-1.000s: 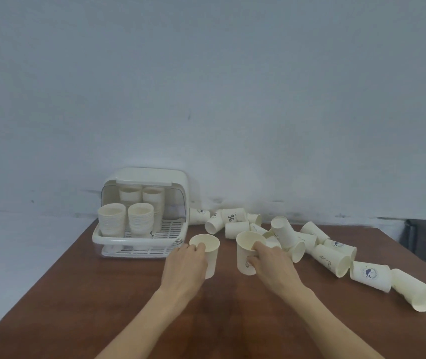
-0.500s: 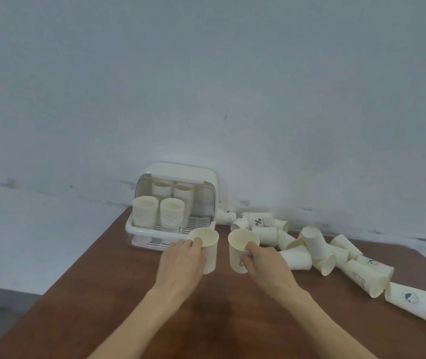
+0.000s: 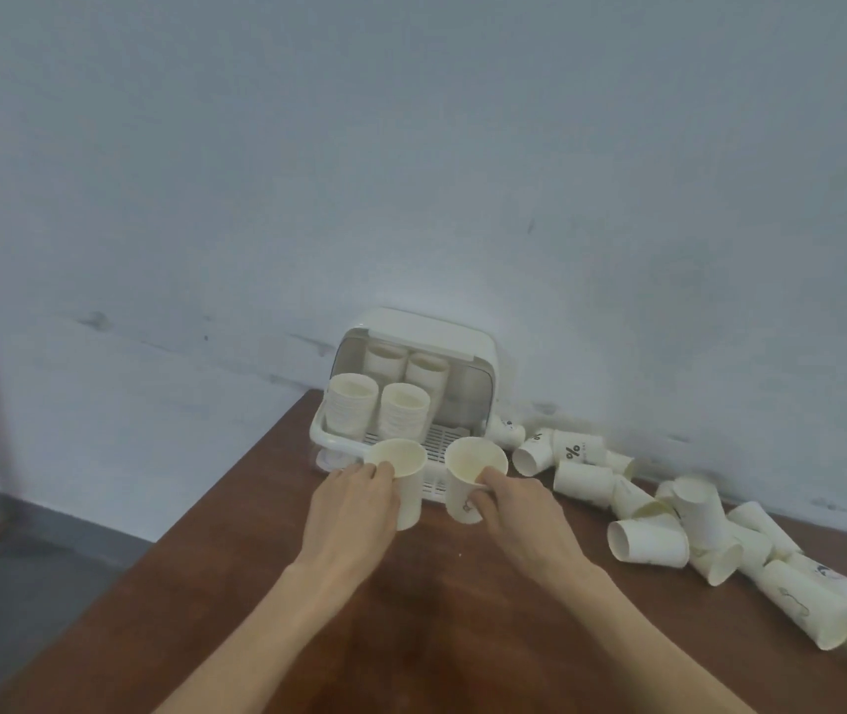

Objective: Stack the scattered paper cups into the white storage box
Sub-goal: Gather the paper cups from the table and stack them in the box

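Here, the left hand [image 3: 354, 512] grips a plain cream paper cup [image 3: 401, 479] held upright, its fingers curled round the wall and the thumb at the rim. The right hand [image 3: 524, 512] likewise grips a second cream paper cup [image 3: 470, 479], upright, with a small dark mark on its wall too blurred to read. The two cups stand just beside each other, apart, directly in front of the white plastic storage box [image 3: 413, 383], whose front is open. Beyond the fingertips, four stacks of nested cups [image 3: 352, 412] fill the left part of the box; its slotted white floor [image 3: 439, 438] shows bare on the right. To the right of the right hand's fingers, scattered cream paper cups [image 3: 648, 541] lie on their sides along the wall; one toppled cup [image 3: 577, 448] bears a dark "%" sign. The brown wooden table [image 3: 236, 584] ends at a left edge running diagonally, left of the left hand; bare tabletop lies beneath both forearms.
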### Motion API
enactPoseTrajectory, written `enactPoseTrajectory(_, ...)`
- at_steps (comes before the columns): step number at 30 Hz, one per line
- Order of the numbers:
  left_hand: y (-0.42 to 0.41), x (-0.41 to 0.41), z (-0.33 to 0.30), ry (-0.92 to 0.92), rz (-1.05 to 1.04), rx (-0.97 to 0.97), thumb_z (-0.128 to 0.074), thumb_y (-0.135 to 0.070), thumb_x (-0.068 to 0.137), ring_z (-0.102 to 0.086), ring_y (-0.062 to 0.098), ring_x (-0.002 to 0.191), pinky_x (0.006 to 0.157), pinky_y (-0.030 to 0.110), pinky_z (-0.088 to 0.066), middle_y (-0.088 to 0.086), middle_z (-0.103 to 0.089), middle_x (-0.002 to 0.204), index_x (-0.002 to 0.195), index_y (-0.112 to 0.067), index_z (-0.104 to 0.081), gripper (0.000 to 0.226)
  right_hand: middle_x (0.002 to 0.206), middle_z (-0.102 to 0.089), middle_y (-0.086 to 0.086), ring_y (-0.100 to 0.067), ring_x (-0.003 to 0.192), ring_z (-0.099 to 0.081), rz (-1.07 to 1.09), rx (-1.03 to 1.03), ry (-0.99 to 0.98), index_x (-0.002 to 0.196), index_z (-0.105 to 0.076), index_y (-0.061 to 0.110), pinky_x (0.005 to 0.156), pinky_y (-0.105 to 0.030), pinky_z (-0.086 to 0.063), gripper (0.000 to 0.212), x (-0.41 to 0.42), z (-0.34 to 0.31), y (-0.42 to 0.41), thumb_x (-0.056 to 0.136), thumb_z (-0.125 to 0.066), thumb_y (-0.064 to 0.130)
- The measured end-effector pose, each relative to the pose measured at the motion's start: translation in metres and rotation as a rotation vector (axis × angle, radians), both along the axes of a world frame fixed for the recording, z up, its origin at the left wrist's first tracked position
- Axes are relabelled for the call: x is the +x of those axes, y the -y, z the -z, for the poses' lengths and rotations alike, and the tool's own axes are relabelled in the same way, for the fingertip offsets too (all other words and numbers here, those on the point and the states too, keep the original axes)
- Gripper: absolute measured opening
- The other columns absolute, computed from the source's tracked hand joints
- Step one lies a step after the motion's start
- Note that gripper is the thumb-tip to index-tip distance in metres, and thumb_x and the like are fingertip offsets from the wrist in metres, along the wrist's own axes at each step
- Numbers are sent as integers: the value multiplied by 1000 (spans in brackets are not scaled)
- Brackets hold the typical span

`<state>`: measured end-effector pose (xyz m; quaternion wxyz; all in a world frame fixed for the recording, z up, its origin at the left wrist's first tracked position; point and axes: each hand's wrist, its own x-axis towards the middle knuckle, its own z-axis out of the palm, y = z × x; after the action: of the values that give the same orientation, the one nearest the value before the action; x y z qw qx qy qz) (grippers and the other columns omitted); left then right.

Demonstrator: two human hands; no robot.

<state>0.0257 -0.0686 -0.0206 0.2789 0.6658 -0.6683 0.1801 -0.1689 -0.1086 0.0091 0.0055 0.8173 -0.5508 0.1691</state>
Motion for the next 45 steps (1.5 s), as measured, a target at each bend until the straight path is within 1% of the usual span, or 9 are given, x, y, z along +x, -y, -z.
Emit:
enactPoseTrajectory(4, 1, 10, -1, 5, -17, 26, -83, -19, 64, -55, 17, 47, 40, 28, -38, -4, -59, 56, 63, -21, -58, 25, 85, -64, -12, -33, 87, -55, -14, 6, 54, 93, -53, 16, 71, -43, -48, 22, 24, -10, 16, 98, -40, 33)
enactPoseTrajectory(8, 4, 19, 1, 8, -40, 46, -82, -21, 63, -54, 15, 47, 42, 25, -35, -5, -58, 56, 62, -23, -57, 25, 84, -64, -13, -35, 82, -57, -26, -49, 92, 96, -57, 11, 66, -40, -45, 24, 47, -27, 44, 99, -40, 28)
enactPoseTrajectory(12, 3, 27, 2, -65, -35, 62, -62, -20, 86, -60, 19, 68, 58, 27, -38, -2, -65, 80, 82, -21, -62, 4, 83, -62, -15, -34, 77, -54, -5, -116, 162, 100, -57, 9, 67, -41, -45, 27, 70, -47, 72, 100, -35, 25)
enactPoseTrajectory(16, 6, 37, 3, -68, -23, 39, -81, -17, 66, -54, 15, 50, 47, 24, -35, -4, -60, 60, 66, -22, -59, 22, 84, -62, -14, -31, 78, -55, -26, -141, 212, 102, -57, 8, 69, -40, -46, 27, 87, -52, 96, 101, -34, 22)
enactPoseTrajectory(20, 13, 48, 6, -17, -38, 32, -85, -19, 60, -51, 13, 48, 46, 22, -33, -7, -57, 55, 63, -25, -56, 30, 81, -63, -15, -33, 77, -57, -23, -75, 218, 101, -56, 7, 69, -44, -49, 27, 97, -43, 114, 99, -34, 22)
enactPoseTrajectory(26, 22, 55, 3, -37, -28, -26, -84, -20, 64, -52, 13, 49, 45, 23, -37, -8, -58, 57, 64, -24, -57, 27, 81, -61, -12, -34, 77, -56, -4, -2, 84, 93, -49, 14, 67, -41, -46, 21, 102, -20, 129, 99, -34, 27)
enactPoseTrajectory(31, 30, 55, 1, -24, -20, -51, -84, -20, 63, -51, 14, 47, 44, 25, -39, -7, -57, 55, 62, -24, -57, 27, 94, -62, -19, -34, 79, -53, 2, 49, -55, 104, -47, 7, 62, -36, -32, 19, 103, -6, 140, 101, -31, 17)
enactPoseTrajectory(38, 48, 55, -18, 60, -7, -71, -84, -15, 58, -54, 20, 53, 51, 28, -40, -3, -57, 56, 63, -20, -58, 27, 98, -60, -21, -37, 84, -55, -33, 145, -159, 96, -34, 10, 62, -39, -37, 12, 106, 7, 137, 87, -32, 3)
enactPoseTrajectory(45, 73, 63, -76, 72, -96, -221, -83, -15, 61, -52, 20, 47, 50, 23, -22, -2, -57, 52, 60, -18, -59, 24, 97, -59, -21, -39, 84, -56, -36, 133, -139, 99, -33, 8, 62, -38, -35, 12, 110, 11, 133, 88, -35, 4)
